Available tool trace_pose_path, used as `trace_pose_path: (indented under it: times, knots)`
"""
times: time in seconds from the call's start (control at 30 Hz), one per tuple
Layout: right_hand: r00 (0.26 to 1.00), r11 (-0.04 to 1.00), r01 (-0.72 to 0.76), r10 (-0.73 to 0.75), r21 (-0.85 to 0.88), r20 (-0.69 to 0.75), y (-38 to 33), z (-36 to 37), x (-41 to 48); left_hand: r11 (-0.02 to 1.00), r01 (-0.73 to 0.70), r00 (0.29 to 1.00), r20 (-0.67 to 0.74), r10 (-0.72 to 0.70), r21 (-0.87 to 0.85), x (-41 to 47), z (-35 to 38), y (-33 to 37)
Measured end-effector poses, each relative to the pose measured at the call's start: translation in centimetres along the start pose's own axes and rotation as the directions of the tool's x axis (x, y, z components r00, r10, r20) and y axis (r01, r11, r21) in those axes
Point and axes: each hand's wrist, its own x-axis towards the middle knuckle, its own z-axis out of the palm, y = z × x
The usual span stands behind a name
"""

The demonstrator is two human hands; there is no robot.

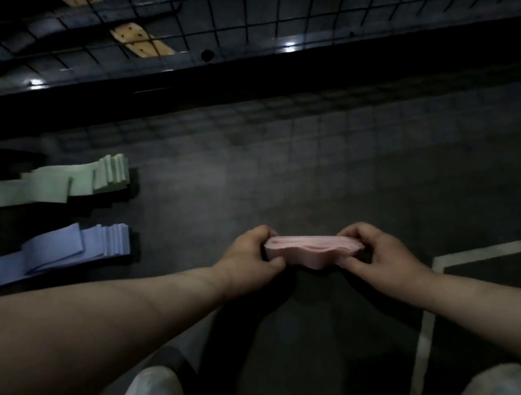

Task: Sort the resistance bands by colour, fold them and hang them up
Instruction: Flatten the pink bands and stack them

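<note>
Left hand (253, 255) and right hand (381, 256) each grip one end of a folded pink band (311, 250), held above the floor. Green bands (69, 181) and blue bands (74, 246) lie at nine o'clock.

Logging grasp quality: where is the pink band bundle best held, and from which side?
At its two short ends, one hand from each side, as the left hand and right hand pinch it now. The pink band bundle is a long, flat stack of layers, wavy in the middle; pinching both ends likely keeps them aligned.
</note>
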Motion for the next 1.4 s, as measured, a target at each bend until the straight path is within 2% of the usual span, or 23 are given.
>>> trace_pose_path:
  times: [0.07, 0.13, 0.23, 0.37, 0.5, 0.67, 0.83, 0.97, 1.13, 1.3, 1.4]
  knots:
    - [0.988, 0.966, -0.153, 0.144, 0.211, 0.057, -1.1, 0.3, 0.5, 0.975, 0.143, 0.99, 0.019, -0.142, -0.171, -0.6, -0.7, -0.6]
    - [0.95, 0.857, -0.312, 0.279, 0.411, 0.139, -2.5, 1.3, 1.2, 0.913, 0.236, 0.968, -0.001, -0.25, -0.334, -1.2, -1.7, -1.2]
    - [0.906, 0.751, -0.421, 0.368, 0.508, 0.207, -4.7, 3.6, 2.1, 0.821, 0.266, 0.934, -0.076, -0.349, -0.505, -1.8, -3.7, -2.0]
    - [0.911, 0.791, -0.41, 0.332, 0.454, 0.245, -8.5, 6.8, 3.4, 0.782, 0.3, 0.875, -0.169, -0.454, -0.546, -3.0, -6.8, -3.7]
    - [0.909, 0.872, -0.373, 0.275, 0.317, 0.313, -11.8, 9.4, 4.0, 0.777, 0.349, 0.832, -0.209, -0.514, -0.523, -5.0, -9.1, -6.3]
    - [0.919, 0.883, -0.349, 0.258, 0.313, 0.297, -14.0, 11.8, 4.2, 0.72, 0.333, 0.783, -0.247, -0.571, -0.609, -6.3, -9.2, -8.7]
    - [0.912, 0.942, -0.322, 0.283, 0.091, 0.297, -13.5, 13.1, 3.6, 0.66, 0.331, 0.728, -0.263, -0.633, -0.674, -7.5, -7.7, -8.8]
    - [0.911, 0.95, -0.312, 0.303, -0.012, 0.28, -13.7, 13.0, 3.7, 0.679, 0.337, 0.745, -0.257, -0.616, -0.652, -7.6, -7.2, -8.8]
    - [0.919, 0.932, -0.357, 0.341, 0.053, 0.198, -14.4, 13.1, 5.3, 0.792, 0.288, 0.802, -0.316, -0.507, -0.538, -6.3, -9.1, -8.1]
    - [0.94, 0.92, -0.341, 0.338, 0.194, 0.05, -15.8, 13.1, 8.1, 0.829, 0.247, 0.8, -0.378, -0.467, -0.501, -3.1, -11.3, -7.0]
    - [0.957, 0.953, -0.285, 0.29, 0.1, -0.033, -16.6, 13.0, 10.8, 0.832, 0.24, 0.777, -0.414, -0.474, -0.501, -0.9, -12.5, -6.2]
